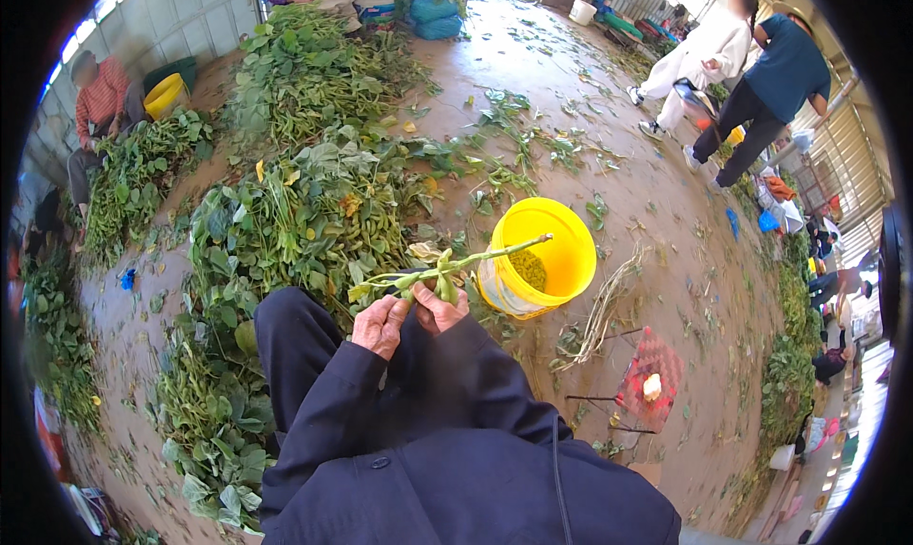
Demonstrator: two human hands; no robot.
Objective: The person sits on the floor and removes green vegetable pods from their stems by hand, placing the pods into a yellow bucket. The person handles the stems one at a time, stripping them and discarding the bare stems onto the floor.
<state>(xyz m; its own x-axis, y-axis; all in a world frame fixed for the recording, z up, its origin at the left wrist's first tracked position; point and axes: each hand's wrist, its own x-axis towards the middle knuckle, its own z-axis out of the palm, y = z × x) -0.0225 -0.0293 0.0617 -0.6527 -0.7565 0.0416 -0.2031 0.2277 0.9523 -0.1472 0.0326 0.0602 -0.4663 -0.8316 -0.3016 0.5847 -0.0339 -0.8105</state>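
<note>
Both my hands are at a green bean stalk above my knees, its leaves mostly stripped and a few plump pods hanging from it. My left hand pinches it near the thin branching end. Close beside, my right hand holds it at the cluster of pods; fingertips of both hands are partly hidden. The stalk's cut end reaches over a yellow bucket. Inside the bucket, green pods or beans cover part of the bottom.
Leafy bean plants are heaped before me and along my left side. A bundle of bare stalks and a low stool with a red woven seat are on my right. One person sits at left; two others stand at upper right.
</note>
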